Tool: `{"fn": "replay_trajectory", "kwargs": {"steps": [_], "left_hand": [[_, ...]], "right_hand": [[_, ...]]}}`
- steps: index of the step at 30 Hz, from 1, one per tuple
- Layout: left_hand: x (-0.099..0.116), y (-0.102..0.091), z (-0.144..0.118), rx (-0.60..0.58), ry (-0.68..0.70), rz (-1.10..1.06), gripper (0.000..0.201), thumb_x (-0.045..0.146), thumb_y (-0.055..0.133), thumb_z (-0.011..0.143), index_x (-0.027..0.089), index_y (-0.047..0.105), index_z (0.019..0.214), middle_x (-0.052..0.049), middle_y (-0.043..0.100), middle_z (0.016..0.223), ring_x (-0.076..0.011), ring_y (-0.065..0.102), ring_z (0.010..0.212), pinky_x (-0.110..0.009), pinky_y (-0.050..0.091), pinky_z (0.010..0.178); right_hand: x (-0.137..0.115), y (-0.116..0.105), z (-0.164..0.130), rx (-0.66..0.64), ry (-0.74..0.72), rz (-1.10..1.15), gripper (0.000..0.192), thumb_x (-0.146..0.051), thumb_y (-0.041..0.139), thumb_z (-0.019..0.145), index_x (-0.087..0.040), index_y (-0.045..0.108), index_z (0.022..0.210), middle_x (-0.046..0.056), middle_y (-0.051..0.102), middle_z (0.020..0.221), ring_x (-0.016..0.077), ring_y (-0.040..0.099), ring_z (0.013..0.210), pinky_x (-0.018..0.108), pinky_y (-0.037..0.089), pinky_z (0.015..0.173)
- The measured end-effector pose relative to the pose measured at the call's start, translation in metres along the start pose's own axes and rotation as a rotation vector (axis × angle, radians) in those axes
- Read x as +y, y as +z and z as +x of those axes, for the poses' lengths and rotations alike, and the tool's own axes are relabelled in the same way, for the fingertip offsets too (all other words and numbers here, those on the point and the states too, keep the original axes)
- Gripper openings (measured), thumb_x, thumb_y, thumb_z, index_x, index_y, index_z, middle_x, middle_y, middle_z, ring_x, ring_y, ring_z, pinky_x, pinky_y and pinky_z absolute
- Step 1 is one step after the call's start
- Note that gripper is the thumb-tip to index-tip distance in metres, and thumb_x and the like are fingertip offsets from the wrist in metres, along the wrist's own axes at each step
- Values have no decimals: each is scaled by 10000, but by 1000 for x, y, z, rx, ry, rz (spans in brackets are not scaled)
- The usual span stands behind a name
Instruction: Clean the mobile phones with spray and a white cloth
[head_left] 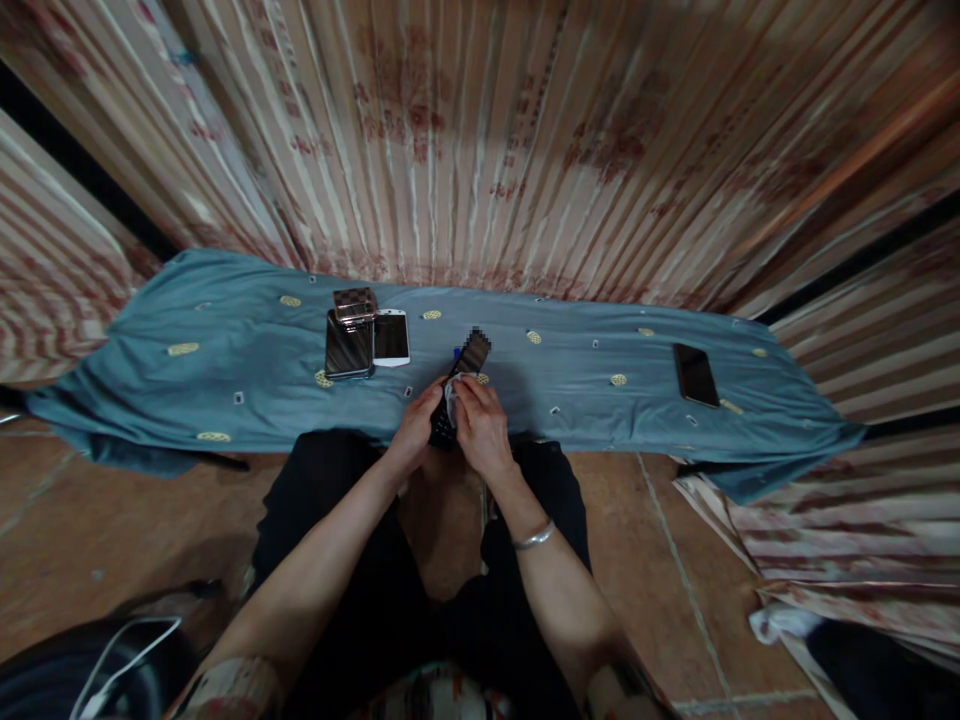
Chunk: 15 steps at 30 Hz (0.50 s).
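My left hand [415,430] is closed on the left edge of a dark flip phone [442,431], which stands unfolded at a slant above the near edge of the cloth-covered table. Its keypad half is towards me, and the upper half points away to the right. A crumpled white tissue or cloth [451,396] lies against the middle of the phone, pinched in the fingers of my right hand [484,428]. My fingers hide part of both. Just behind the phone, a small blue thing [457,353] shows, too little of it to name.
To the left lie a dark phone [348,346], a white phone [391,338] and a brown checked item [355,303] overlapping the dark phone. Another black phone [696,375] rests far right. A blue-green patterned cloth [570,400] covers the table; pleated curtains [480,150] hang behind.
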<state>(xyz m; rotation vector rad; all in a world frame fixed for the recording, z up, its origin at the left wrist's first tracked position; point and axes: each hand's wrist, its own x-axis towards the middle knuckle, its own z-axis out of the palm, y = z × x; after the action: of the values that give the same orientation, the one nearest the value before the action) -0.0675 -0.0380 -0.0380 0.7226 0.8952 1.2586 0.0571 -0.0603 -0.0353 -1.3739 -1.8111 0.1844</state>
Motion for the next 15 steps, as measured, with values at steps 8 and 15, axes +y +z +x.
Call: {"fn": "replay_trajectory", "kwargs": {"steps": [8,15], "left_hand": [[9,4,-3,-28,52,-14,373,450,765,783,178,783,1037,-82,783,1149,-276,638,1247,-402,388,1159],[1,5,-2,-20,12,-29,374,476,758,793,173,786,1010,-85,789,1133,-273,624,1279,-392,380,1171]], "right_hand": [[1,2,0,-6,63,-50,407,-141,403,997,-83,712,1255,223,683,1302,321,639,1188,508,515,1090],[1,0,-1,5,29,-5,406,-172,418,1001,-135,695,1296,200,665,1345,316,618,1231,527,495,1115]]}}
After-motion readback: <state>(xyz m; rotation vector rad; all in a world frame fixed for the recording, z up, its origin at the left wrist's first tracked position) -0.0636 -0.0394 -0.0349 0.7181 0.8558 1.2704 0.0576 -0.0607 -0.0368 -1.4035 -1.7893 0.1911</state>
